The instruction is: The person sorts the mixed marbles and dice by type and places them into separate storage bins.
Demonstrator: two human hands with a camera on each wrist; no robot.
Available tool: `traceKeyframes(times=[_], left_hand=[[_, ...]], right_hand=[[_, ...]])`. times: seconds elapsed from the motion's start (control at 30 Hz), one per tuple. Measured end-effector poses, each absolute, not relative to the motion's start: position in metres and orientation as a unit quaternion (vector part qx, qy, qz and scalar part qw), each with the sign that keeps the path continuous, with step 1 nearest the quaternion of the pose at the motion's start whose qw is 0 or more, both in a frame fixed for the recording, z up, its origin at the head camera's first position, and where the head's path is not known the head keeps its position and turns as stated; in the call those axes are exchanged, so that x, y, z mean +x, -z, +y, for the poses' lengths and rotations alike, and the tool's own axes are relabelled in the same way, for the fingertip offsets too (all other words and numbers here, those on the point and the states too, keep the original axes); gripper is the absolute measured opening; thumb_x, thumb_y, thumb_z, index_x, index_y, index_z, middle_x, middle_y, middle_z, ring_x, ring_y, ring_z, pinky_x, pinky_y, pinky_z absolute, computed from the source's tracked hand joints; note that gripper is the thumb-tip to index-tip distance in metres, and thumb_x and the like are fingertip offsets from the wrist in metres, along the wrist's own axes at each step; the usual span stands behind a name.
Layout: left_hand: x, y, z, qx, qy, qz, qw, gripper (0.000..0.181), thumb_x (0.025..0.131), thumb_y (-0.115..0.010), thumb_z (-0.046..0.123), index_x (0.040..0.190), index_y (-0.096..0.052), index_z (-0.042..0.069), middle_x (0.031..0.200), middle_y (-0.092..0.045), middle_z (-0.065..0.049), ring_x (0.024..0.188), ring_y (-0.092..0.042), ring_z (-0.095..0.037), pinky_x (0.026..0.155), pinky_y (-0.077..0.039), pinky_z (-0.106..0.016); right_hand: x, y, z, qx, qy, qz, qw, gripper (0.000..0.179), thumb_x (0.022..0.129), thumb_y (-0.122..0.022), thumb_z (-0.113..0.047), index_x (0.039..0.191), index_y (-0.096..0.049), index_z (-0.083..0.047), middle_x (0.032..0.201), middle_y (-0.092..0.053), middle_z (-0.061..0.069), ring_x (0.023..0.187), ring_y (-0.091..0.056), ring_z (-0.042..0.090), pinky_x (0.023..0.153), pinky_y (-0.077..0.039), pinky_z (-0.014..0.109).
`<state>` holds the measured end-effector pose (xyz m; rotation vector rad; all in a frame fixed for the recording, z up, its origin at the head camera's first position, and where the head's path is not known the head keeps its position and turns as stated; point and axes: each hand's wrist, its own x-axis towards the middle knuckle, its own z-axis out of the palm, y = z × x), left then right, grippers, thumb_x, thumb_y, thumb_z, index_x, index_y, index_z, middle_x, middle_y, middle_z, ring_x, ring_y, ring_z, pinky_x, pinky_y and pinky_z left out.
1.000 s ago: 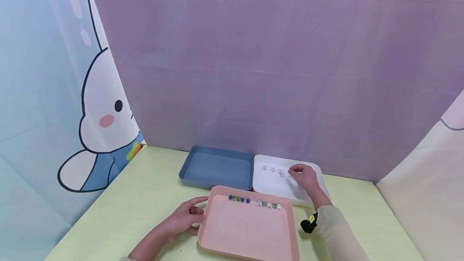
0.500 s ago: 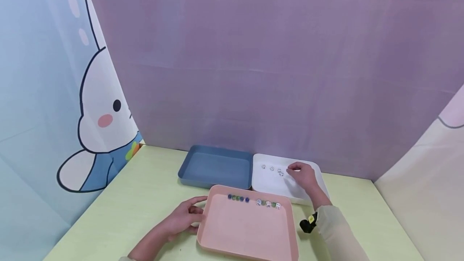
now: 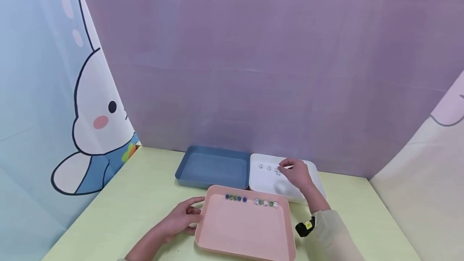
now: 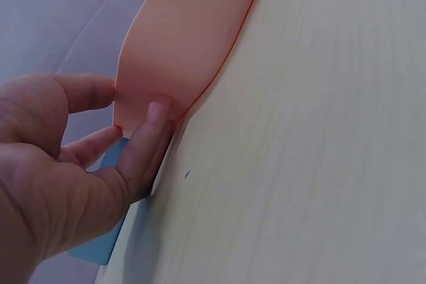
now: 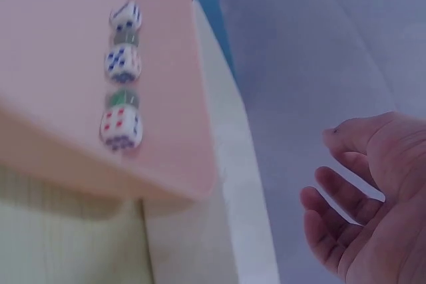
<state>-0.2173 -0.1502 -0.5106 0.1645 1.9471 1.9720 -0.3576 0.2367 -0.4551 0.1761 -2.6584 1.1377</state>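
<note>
My left hand rests its fingertips against the outer wall of the pink tray. In the left wrist view its fingers touch the tray's wall from outside, apart from one another. My right hand hovers over the white tray, its fingers loosely bent and near several small white dice. The right wrist view shows that hand with a gap between thumb and fingers and nothing visible in it. In the pink tray stands a row of dice alternating with green beads.
Left of that row, several blue and green beads line the pink tray's far side. A blue tray stands beside the white one at the back. A black wrist-worn device hangs at the right sleeve. A purple curtain rises behind the table.
My right hand has moved slightly left over the white tray, closer to the dice. The left hand stays at the pink tray's side. The head view has shifted a little.
</note>
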Motion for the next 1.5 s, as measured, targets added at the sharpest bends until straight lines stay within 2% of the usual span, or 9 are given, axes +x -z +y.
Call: traceKeyframes(times=[0.3,0.53,0.77,1.0,1.17,1.3,1.5], left_hand=[[-0.218,0.512,-0.149,0.053,-0.699,0.690,0.182,0.065,0.088,-0.065,0.004,0.147,-0.037,0.001,0.106,-0.056,-0.021,0.093,-0.062,-0.027,0.072,-0.058,-0.044],[-0.219,0.514,-0.149,0.053,-0.698,0.691,0.179,0.066,0.087,-0.066,0.004,0.146,-0.037,-0.001,0.105,-0.056,-0.021,0.092,-0.061,-0.026,0.072,-0.058,-0.044],[-0.216,0.516,-0.151,0.050,-0.698,0.690,0.187,0.064,0.088,-0.065,0.004,0.146,-0.037,-0.001,0.106,-0.056,-0.020,0.094,-0.061,-0.026,0.072,-0.058,-0.045],[-0.219,0.514,-0.149,0.048,-0.696,0.692,0.184,0.064,0.088,-0.065,0.003,0.146,-0.037,-0.001,0.107,-0.056,-0.020,0.094,-0.060,-0.025,0.073,-0.058,-0.044],[-0.219,0.517,-0.150,0.046,-0.695,0.693,0.184,0.063,0.088,-0.065,0.003,0.145,-0.038,-0.001,0.106,-0.055,-0.019,0.093,-0.060,-0.025,0.073,-0.058,-0.044],[-0.221,0.517,-0.150,0.046,-0.696,0.694,0.179,0.062,0.089,-0.065,0.003,0.145,-0.039,0.000,0.106,-0.055,-0.019,0.093,-0.059,-0.024,0.072,-0.058,-0.043],[-0.220,0.515,-0.151,0.044,-0.695,0.695,0.178,0.061,0.089,-0.066,0.003,0.144,-0.040,0.000,0.106,-0.054,-0.019,0.093,-0.058,-0.024,0.071,-0.058,-0.043]], right_hand=[[-0.339,0.448,0.213,0.080,-0.417,-0.898,0.116,0.006,0.084,-0.075,-0.012,0.087,-0.072,-0.009,0.088,-0.069,0.002,0.077,-0.063,0.022,0.062,-0.051,0.031],[-0.325,0.448,0.204,0.095,-0.418,-0.898,0.098,0.007,0.084,-0.076,-0.011,0.090,-0.072,-0.010,0.092,-0.069,0.001,0.077,-0.062,0.020,0.063,-0.051,0.031],[-0.309,0.449,0.197,0.115,-0.396,-0.905,0.104,0.009,0.084,-0.076,-0.011,0.091,-0.072,-0.010,0.097,-0.069,0.001,0.080,-0.061,0.021,0.063,-0.052,0.030],[-0.294,0.450,0.187,0.161,-0.313,-0.932,0.090,0.006,0.084,-0.076,-0.013,0.090,-0.074,-0.013,0.090,-0.068,-0.006,0.072,-0.057,0.010,0.063,-0.050,0.030],[-0.286,0.453,0.179,0.164,-0.265,-0.949,0.057,0.006,0.084,-0.075,-0.017,0.090,-0.074,-0.016,0.087,-0.066,-0.006,0.073,-0.057,0.011,0.063,-0.050,0.032],[-0.286,0.456,0.175,0.170,-0.226,-0.958,0.053,0.007,0.084,-0.075,-0.018,0.091,-0.075,-0.016,0.085,-0.065,-0.006,0.073,-0.057,0.012,0.062,-0.050,0.033],[-0.289,0.458,0.172,0.173,-0.198,-0.965,0.027,0.004,0.085,-0.072,-0.020,0.087,-0.075,-0.019,0.077,-0.062,-0.009,0.068,-0.053,0.011,0.060,-0.047,0.030]])
